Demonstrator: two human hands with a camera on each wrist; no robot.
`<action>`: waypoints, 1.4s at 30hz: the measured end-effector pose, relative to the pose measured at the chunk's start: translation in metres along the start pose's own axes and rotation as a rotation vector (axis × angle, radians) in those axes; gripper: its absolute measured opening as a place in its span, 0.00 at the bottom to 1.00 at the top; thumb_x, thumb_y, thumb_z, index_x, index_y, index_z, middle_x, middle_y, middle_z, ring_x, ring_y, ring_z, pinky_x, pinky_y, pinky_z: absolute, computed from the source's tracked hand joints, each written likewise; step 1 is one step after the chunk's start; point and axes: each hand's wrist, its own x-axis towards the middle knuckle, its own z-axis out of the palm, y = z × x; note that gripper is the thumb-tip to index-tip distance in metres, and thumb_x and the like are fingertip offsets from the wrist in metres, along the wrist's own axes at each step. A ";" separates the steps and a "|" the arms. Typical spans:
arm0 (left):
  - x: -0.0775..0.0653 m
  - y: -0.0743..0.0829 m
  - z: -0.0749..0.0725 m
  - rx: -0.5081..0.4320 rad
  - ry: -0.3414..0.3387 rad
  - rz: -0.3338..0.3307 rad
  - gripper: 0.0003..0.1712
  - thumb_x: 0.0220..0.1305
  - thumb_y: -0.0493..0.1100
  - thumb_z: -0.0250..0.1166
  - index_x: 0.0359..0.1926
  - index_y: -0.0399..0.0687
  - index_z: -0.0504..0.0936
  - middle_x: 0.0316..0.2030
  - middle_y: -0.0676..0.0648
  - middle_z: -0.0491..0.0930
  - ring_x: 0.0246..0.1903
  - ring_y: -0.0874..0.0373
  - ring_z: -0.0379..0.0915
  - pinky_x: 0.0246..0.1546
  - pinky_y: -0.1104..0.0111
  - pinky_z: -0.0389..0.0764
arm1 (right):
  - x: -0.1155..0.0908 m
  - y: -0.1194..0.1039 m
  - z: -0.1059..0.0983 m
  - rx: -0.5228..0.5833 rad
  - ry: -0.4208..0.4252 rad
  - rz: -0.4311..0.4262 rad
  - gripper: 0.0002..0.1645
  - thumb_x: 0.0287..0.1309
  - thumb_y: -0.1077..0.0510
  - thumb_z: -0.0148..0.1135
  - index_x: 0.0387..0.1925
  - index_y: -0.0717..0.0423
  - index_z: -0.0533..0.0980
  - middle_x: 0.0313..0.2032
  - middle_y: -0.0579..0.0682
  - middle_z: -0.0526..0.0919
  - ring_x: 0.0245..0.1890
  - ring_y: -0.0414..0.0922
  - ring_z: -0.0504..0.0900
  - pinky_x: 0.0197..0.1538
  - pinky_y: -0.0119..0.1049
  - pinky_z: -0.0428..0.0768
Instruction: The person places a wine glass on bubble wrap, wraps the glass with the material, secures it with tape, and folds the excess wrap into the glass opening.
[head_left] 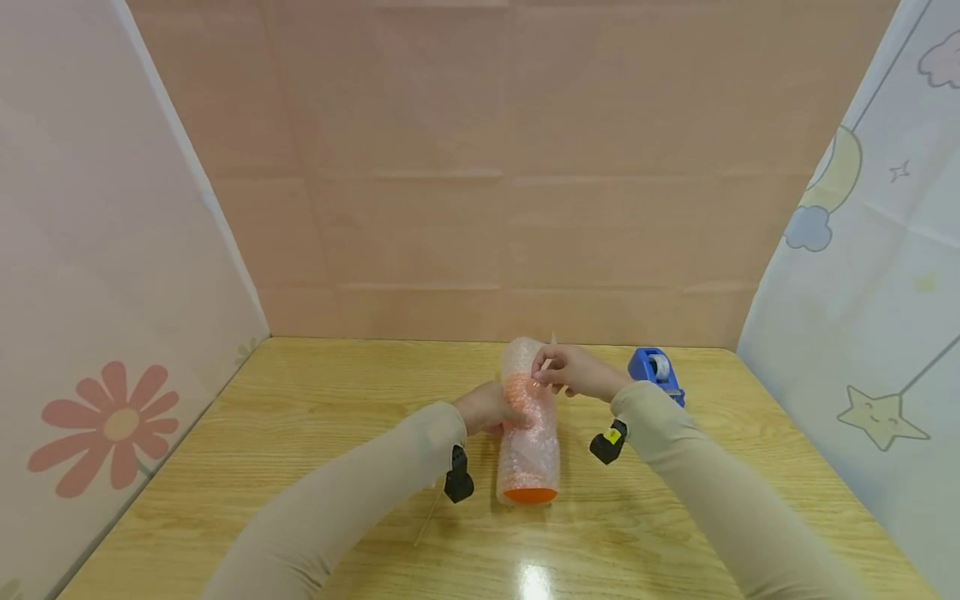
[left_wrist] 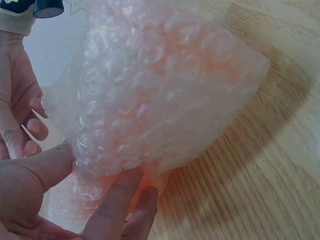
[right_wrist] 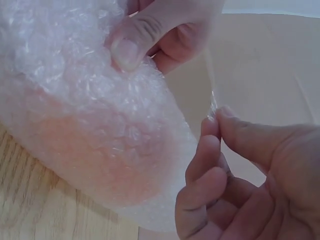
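Observation:
Bubble wrap (head_left: 529,454) is rolled around an orange, tube-shaped thing, whose orange end (head_left: 530,496) shows at the near side. The bundle leans over the wooden table. My left hand (head_left: 483,407) grips it from the left, thumb on the near face and fingers around the side, denting the wrap (left_wrist: 150,100). At the upper right of the bundle, my right hand (head_left: 581,372) pinches a thin clear strip, like a piece of tape (right_wrist: 213,105), between thumb and forefinger. The other right fingers are curled loosely, apart from the wrap. Most of the orange thing is hidden.
A blue tape dispenser (head_left: 652,367) with a clear roll stands at the back right, beside my right forearm. A thin yellowish stick (head_left: 427,521) lies near my left sleeve. Printed cloth walls (head_left: 487,208) close off the back and both sides of the wooden table (head_left: 337,367).

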 end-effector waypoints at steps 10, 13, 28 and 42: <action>0.000 0.001 0.002 0.015 -0.006 -0.002 0.30 0.57 0.33 0.70 0.60 0.37 0.70 0.48 0.43 0.77 0.45 0.51 0.78 0.47 0.56 0.82 | 0.002 0.004 0.004 -0.010 0.017 0.017 0.05 0.65 0.63 0.57 0.42 0.59 0.73 0.32 0.52 0.80 0.32 0.46 0.75 0.31 0.35 0.72; 0.001 0.001 0.003 0.009 -0.011 0.005 0.31 0.57 0.33 0.69 0.60 0.37 0.69 0.49 0.43 0.77 0.46 0.50 0.78 0.47 0.56 0.81 | 0.003 0.004 0.005 -0.003 0.021 0.045 0.06 0.66 0.63 0.57 0.41 0.60 0.71 0.30 0.50 0.80 0.30 0.45 0.74 0.30 0.34 0.71; 0.000 0.002 0.004 0.044 0.019 -0.029 0.28 0.56 0.35 0.71 0.56 0.35 0.69 0.45 0.43 0.78 0.43 0.51 0.78 0.48 0.57 0.81 | 0.006 0.005 0.013 -0.063 0.106 0.130 0.14 0.58 0.56 0.65 0.36 0.59 0.69 0.28 0.49 0.78 0.29 0.41 0.76 0.30 0.36 0.74; -0.001 0.003 0.001 0.027 -0.007 0.015 0.26 0.58 0.34 0.69 0.56 0.35 0.71 0.46 0.42 0.79 0.44 0.51 0.79 0.44 0.59 0.82 | 0.017 0.010 0.017 -0.046 0.151 0.208 0.18 0.54 0.57 0.69 0.32 0.59 0.67 0.26 0.49 0.71 0.26 0.41 0.73 0.29 0.31 0.78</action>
